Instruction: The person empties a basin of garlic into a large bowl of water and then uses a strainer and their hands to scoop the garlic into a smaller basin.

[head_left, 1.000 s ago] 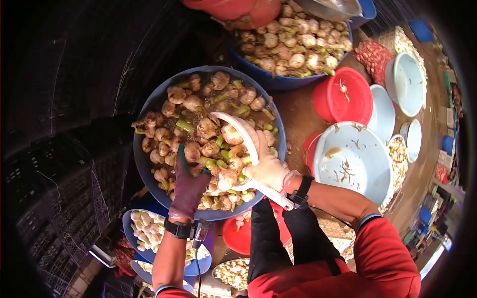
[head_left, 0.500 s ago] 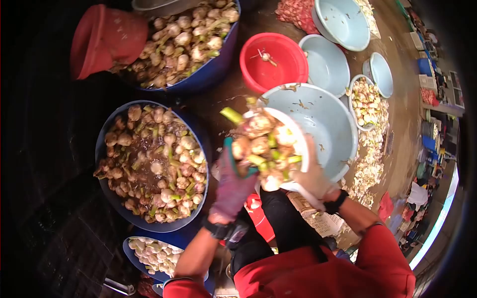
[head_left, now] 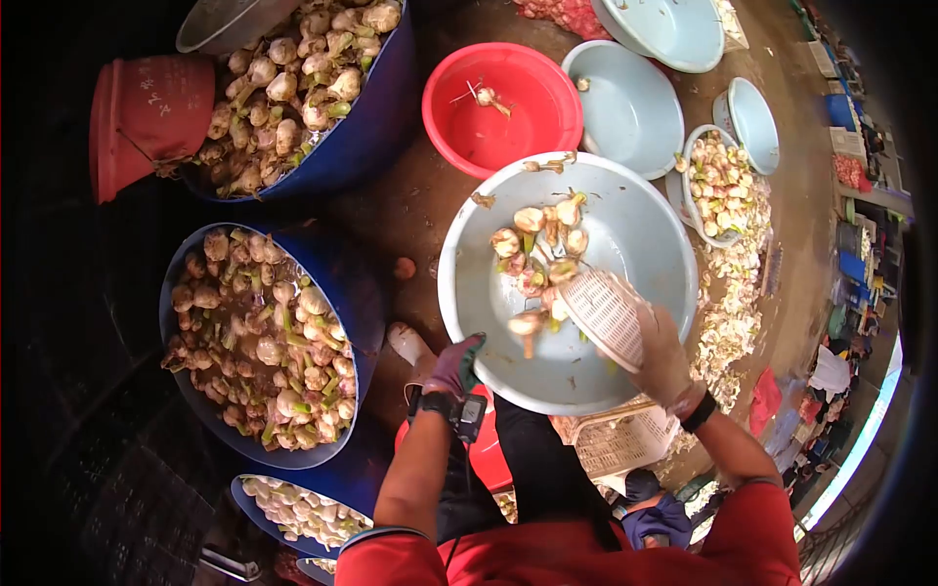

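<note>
Tipping a scoop clasped in the right hand, spilled garlic bulbs into a pale basin. Gripped its rim with the left hand, near a bulb-filled tub.

The bulbs at the mouth of the white scoop are smearing into a blur, so their number is not showing. The scoop is covering the fingers of the right hand. The fingertips of the left hand are disappearing over the rim of the big basin. At 11 o'clock the picture's edge is cutting off a metal bowl, and at 1 o'clock a pale basin. At 6 o'clock the person's legs are hiding most of a red tub. At 3 o'clock the far things are appearing too small to tell.
</note>
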A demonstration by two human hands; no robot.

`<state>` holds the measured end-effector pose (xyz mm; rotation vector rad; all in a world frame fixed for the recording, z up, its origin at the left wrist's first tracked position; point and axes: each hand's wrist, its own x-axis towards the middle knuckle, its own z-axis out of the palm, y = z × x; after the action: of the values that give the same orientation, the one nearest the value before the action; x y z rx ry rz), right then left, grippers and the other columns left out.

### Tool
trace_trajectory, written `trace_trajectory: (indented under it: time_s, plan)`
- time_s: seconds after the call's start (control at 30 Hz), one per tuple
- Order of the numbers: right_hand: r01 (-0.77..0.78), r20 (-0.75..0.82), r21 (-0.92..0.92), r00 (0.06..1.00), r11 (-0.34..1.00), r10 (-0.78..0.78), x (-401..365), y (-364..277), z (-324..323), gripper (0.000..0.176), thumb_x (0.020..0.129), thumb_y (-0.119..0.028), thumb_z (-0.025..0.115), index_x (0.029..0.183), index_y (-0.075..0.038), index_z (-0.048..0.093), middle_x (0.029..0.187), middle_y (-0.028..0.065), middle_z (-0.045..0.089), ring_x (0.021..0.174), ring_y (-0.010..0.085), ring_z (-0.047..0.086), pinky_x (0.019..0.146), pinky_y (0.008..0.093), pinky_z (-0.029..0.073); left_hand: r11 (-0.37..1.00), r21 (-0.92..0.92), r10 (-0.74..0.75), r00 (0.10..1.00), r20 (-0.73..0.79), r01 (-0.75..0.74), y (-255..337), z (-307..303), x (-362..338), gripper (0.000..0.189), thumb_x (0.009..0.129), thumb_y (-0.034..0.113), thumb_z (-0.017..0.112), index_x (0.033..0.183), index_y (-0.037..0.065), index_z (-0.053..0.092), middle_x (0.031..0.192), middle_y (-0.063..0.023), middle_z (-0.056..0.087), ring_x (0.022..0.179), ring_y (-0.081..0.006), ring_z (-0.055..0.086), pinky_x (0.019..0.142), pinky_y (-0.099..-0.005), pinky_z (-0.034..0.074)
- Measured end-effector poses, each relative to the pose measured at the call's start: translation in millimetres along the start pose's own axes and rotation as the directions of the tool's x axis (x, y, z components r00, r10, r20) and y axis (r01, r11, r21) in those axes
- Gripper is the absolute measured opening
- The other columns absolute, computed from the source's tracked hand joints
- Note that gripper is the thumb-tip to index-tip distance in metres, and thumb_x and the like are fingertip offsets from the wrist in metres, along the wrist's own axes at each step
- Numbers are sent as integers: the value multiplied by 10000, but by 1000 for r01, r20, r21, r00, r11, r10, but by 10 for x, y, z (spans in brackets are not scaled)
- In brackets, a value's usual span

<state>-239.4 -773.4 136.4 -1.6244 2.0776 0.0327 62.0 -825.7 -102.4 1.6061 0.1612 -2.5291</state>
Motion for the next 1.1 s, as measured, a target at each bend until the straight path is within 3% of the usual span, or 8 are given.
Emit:
trace_trajectory:
  time_s: [0.03, 0.07, 0.1, 0.13, 0.2, 0.67, 0.93, 1.1]
  plan:
    - [-33, -13, 39, 999, 999, 33, -37, -2, 45, 796, 626, -70, 734, 1312, -32, 332, 1145, 216, 447, 1050, 421, 463, 862, 447, 435, 635, 593, 435, 863, 255, -495, 10, -18, -59, 430, 759, 142, 658, 1158, 26, 545, 992, -220, 627, 868, -388, 626, 835, -379, 493]
    - [-71, -18, 75, 997, 995, 73, -93, 0, 82, 792, 623, -81, 743, 1303, -30, 341, 1138, 214, 451, 1044, 419, 467, 855, 445, 438, -182, 703, 481, 561, 674, -687, -1, -5, -140, 307, 772, 88, 639, 1067, 10, 603, 889, -171, 666, 773, -353, 654, 771, -361, 518]
    - [-95, -44, 77, 994, 992, 98, -141, 30, 145, 773, 627, -79, 736, 1296, -24, 353, 1118, 206, 459, 1031, 413, 475, 841, 438, 444, -312, 798, 387, 698, 603, -516, 5, 48, -182, 279, 765, 50, 629, 1041, 7, 615, 893, -111, 668, 794, -243, 654, 729, -335, 515]
    - [-103, -43, 71, 993, 992, 106, -166, 45, 164, 773, 627, -79, 736, 1296, -24, 353, 1118, 206, 459, 1031, 413, 475, 841, 438, 444, -309, 794, 381, 697, 608, -523, 26, 199, -269, 279, 765, 50, 629, 1041, 7, 615, 893, -111, 668, 794, -243, 654, 729, -335, 515]
    - [-149, -69, 123, 985, 981, 158, -175, 36, 179, 738, 639, -77, 726, 1284, -20, 372, 1109, 204, 481, 1013, 409, 486, 840, 449, 437, 877, 419, 349, 913, -213, -237, 66, 478, -422, 284, 752, 40, 616, 1035, 26, 614, 836, -76, 658, 771, -159, 634, 696, -295, 502]
    - [-120, -83, 421, 982, 899, 171, 80, -177, -43, 828, 685, -91, 736, 1367, 29, 282, 1223, 218, 450, 1175, 349, 440, 969, 402, 384, 489, 812, 585, 810, -36, -318, 1248, 675, -535, 794, 682, 248, 738, 1349, 27, 369, 1047, -161, 628, 955, -244, 616, 843, -329, 473]
    - [-58, -171, 530, 970, 846, 174, 453, -1023, -530, 841, 712, 14, 560, 1451, -67, 169, 1364, 163, 375, 1252, 255, 402, 1026, 340, 356, 759, 426, 534, 845, 27, -493, 846, -67, -1110, 895, 740, 275, 732, 1433, 13, 230, 1315, -213, 460, 1193, -276, 479, 979, -347, 399]
    - [-91, 86, 686, 995, 722, 44, 914, -2151, -452, 737, 705, 46, 533, 1386, 21, 255, 1349, 161, 400, 1246, 249, 405, 1052, 339, 326, 744, 137, 662, 694, -282, -654, 919, -885, -1725, 602, 796, 95, 665, 1340, 60, 410, 1014, -38, 568, 873, -145, 575, 712, -281, 496]
